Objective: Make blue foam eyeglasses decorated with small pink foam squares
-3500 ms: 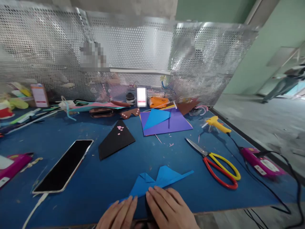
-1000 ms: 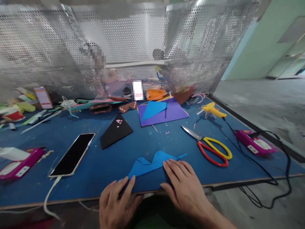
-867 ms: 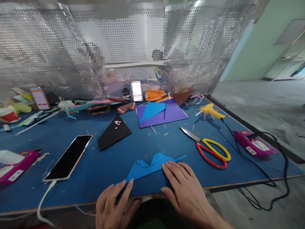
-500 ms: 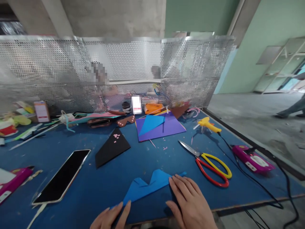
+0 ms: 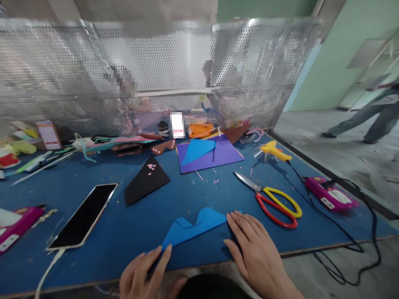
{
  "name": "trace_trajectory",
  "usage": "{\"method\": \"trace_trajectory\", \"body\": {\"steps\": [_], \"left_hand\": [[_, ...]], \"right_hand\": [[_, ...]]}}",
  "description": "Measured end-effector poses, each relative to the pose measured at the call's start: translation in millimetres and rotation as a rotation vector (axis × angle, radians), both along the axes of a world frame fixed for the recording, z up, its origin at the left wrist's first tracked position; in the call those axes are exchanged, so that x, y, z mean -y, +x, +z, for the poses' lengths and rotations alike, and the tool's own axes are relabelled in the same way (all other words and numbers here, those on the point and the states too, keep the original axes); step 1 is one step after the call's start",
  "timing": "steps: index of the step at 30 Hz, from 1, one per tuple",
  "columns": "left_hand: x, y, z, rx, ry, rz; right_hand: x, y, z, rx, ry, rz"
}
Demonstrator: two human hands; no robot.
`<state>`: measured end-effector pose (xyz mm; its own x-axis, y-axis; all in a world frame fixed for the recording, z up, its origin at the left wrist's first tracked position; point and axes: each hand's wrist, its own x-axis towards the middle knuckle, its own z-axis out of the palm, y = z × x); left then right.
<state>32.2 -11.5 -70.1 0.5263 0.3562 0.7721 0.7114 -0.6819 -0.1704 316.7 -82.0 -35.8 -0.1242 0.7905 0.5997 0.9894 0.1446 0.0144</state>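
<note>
A blue foam sheet piece (image 5: 195, 227) with a wavy, notched upper edge lies on the table near its front edge. My left hand (image 5: 141, 272) touches its left end, fingers stretched forward and slightly apart, the fingertips resting on the tip. On the right end lies my right hand (image 5: 254, 245), its fingers flat and the thumb spread away. Scissors (image 5: 258, 190) with one yellow and one red handle lie just beyond my right hand. Farther back is a black foam piece (image 5: 145, 185) with small pink bits on it.
A phone (image 5: 84, 218) with a white cable lies at left, near a magenta power strip (image 5: 20, 226). Purple sheets (image 5: 229, 151) bear a blue piece. A yellow glue gun (image 5: 274, 150) and another magenta strip (image 5: 330, 193) are at right. Behind stands a perforated metal screen (image 5: 171, 54).
The camera has tipped down, so the table sits higher in view and its front edge shows more. Both hands stay on the blue foam piece. A person at far right has walked further into view.
</note>
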Motion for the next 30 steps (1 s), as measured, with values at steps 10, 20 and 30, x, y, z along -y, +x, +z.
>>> {"method": "trace_trajectory", "body": {"steps": [10,20,30], "left_hand": [[-2,9,3.6,0.025,0.055,-0.034],[2,9,-0.6,0.055,-0.013,-0.016],[8,9,3.9,0.031,-0.068,-0.014]], "right_hand": [[8,10,6.6,-0.034,-0.095,-0.092],[9,10,7.2,-0.033,-0.141,-0.099],[4,-34,15.6,-0.037,-0.092,0.191]]}}
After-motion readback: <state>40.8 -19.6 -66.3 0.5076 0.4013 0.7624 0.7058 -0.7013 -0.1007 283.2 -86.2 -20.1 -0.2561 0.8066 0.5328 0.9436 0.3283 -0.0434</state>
